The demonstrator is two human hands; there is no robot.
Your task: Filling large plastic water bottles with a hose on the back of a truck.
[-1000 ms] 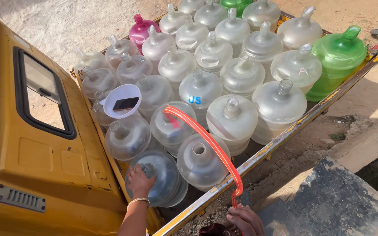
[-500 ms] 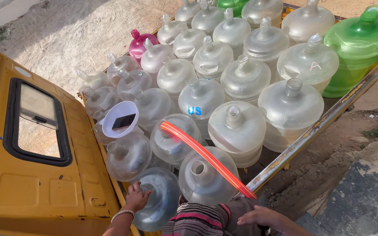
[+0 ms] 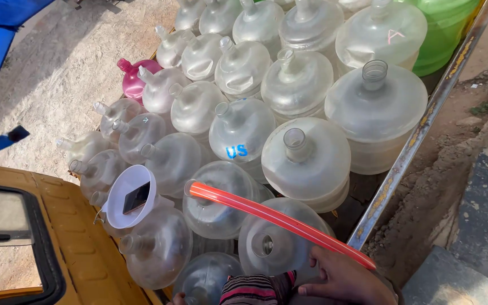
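- The yellow vehicle (image 3: 57, 226) fills the lower left; its cargo bed, edged by a worn metal side rail (image 3: 419, 133), is packed with many large clear plastic water jugs (image 3: 306, 158), standing upright or leaning, touching each other.
- A big green jug (image 3: 441, 28) stands in the far right corner, and one pink jug (image 3: 134, 79) is at the far left edge of the load.
- All the clear jugs look empty, as far as the picture shows; I see no water in them, so any filling seems not started or only at its beginning.
- A red-orange hose (image 3: 278, 217) lies across the nearest jugs. Its open end rests at the neck of one jug (image 3: 216, 197) in the front rows; whether it is inside the mouth, I cannot tell.
- A white funnel (image 3: 128, 195) sits on a jug near the cab, with a dark phone (image 3: 136, 197) lying in it.
- The right hand (image 3: 340, 277) is at the bottom edge, with fingers closed around the lower part of the hose, next to the nearest jug (image 3: 272, 243).
- The left hand (image 3: 177, 298) shows only as a small piece at the bottom edge, beside a low jug (image 3: 204, 277); its grip I cannot tell.
- A striped sleeve (image 3: 255, 288) is between the two hands.
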